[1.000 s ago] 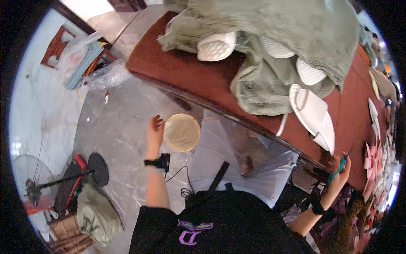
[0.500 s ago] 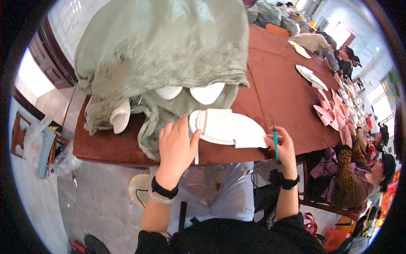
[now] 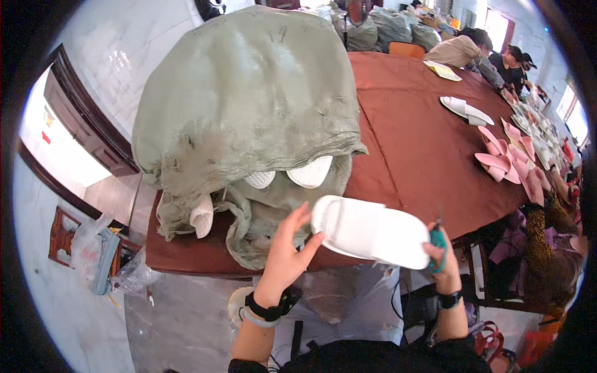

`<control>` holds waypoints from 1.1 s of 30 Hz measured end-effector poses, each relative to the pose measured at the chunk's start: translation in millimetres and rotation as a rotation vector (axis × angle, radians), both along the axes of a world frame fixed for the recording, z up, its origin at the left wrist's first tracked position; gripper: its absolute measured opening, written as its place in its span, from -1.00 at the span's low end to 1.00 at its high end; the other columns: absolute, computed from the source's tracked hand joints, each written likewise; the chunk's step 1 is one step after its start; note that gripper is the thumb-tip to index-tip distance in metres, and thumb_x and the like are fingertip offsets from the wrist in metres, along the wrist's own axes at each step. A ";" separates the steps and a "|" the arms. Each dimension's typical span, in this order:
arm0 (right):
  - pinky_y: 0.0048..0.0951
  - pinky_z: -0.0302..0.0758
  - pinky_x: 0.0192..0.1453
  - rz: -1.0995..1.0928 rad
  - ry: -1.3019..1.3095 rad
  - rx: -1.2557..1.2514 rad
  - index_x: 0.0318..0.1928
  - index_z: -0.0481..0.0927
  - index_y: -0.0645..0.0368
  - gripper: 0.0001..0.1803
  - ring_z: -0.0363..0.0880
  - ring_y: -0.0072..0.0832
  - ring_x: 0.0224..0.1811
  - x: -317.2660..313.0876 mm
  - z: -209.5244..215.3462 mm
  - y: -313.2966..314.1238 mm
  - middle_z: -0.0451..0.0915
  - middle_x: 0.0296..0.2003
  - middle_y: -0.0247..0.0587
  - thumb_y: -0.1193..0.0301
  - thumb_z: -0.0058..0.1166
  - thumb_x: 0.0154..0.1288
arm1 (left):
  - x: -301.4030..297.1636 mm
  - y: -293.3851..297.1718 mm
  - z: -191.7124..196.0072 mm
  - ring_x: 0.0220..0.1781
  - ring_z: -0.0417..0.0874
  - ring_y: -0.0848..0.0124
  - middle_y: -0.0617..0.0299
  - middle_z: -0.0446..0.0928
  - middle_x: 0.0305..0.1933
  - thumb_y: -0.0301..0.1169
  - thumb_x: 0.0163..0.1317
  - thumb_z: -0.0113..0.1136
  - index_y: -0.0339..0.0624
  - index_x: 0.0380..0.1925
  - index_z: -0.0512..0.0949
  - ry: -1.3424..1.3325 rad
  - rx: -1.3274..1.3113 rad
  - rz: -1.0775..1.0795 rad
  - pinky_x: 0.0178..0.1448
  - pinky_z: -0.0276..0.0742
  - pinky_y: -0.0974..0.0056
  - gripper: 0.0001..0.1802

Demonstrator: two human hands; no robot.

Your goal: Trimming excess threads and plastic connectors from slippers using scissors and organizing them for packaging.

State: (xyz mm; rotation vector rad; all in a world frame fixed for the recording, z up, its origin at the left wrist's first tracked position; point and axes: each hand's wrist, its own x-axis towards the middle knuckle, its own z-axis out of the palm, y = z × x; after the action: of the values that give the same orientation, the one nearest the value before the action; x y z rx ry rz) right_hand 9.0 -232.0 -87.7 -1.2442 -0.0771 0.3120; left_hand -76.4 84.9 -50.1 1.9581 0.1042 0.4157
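Observation:
A white slipper [image 3: 376,230] is held flat between my two hands, near the front edge of the table. My left hand [image 3: 287,252] grips its left end, thumb at the near edge and fingers on the far side. My right hand [image 3: 445,264] has a small pair of teal-handled scissors [image 3: 439,250] in it, with the dark tip pointing away from me. The fingers of that hand also touch the slipper's right end. Beyond my left hand lies a large grey-green woven sack [image 3: 249,105], with a few white slippers [image 3: 310,173] showing at its mouth.
A brown cloth covers the table [image 3: 410,155]. At right lie pink slippers [image 3: 500,158], more white slippers [image 3: 466,110] and other people at work. A stool [image 3: 239,301] stands under the near edge. Chairs holding plastic bags [image 3: 90,245] are at left; full sacks [image 3: 392,26] stand at the back.
The view has shifted, so the table sits lower in it. The slipper is turned to show a smoother, broader white face, and both hands still hold it. The scissors remain in my right hand.

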 end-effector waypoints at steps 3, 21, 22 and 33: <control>-0.46 0.39 0.04 -0.219 -0.063 -0.017 0.02 0.41 0.14 -0.56 0.44 -0.50 -0.01 9.3 -15.4 -49.0 0.46 -0.12 -0.30 0.45 0.17 0.09 | 9.0 15.4 16.2 0.23 0.35 0.23 -0.01 0.38 0.16 -0.33 0.12 0.25 -0.26 0.16 0.29 -0.041 0.287 -0.006 0.30 0.19 0.19 -0.38; -0.68 0.40 -0.49 -0.274 0.101 0.242 -0.03 0.34 0.00 -0.65 0.49 -0.62 -0.45 44.5 2.6 -23.4 0.57 -0.27 -0.25 0.51 0.08 0.19 | 51.8 225.7 186.9 -0.34 0.58 0.51 0.14 0.57 -0.44 -0.51 0.02 0.18 -0.35 -0.09 0.44 -0.180 0.444 0.550 -0.27 0.47 0.41 -0.61; -0.66 0.39 -0.50 -0.268 0.110 0.231 0.00 0.33 0.01 -0.62 0.49 -0.62 -0.49 33.4 8.8 -10.9 0.57 -0.27 -0.24 0.50 0.09 0.19 | 53.6 231.5 191.8 -0.34 0.58 0.51 0.14 0.57 -0.44 -0.51 0.02 0.18 -0.35 -0.09 0.44 -0.181 0.445 0.554 -0.27 0.47 0.41 -0.61; -0.57 0.43 -0.48 0.033 -0.007 0.015 0.06 0.26 0.11 -0.54 0.59 -0.45 -0.49 2.5 19.0 15.9 0.60 -0.29 0.02 0.49 0.10 0.16 | 14.0 269.8 78.7 -0.29 0.46 0.10 0.05 0.43 -0.43 -0.52 -0.10 0.17 -0.23 -0.50 0.42 -0.289 1.043 0.429 -0.17 0.38 0.18 -0.86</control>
State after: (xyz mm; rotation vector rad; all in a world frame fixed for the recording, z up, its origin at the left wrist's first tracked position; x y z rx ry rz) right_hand 11.5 -216.1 -68.7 -1.2304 -0.1063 0.3352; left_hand -62.3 354.7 28.6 2.8629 0.1361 1.2106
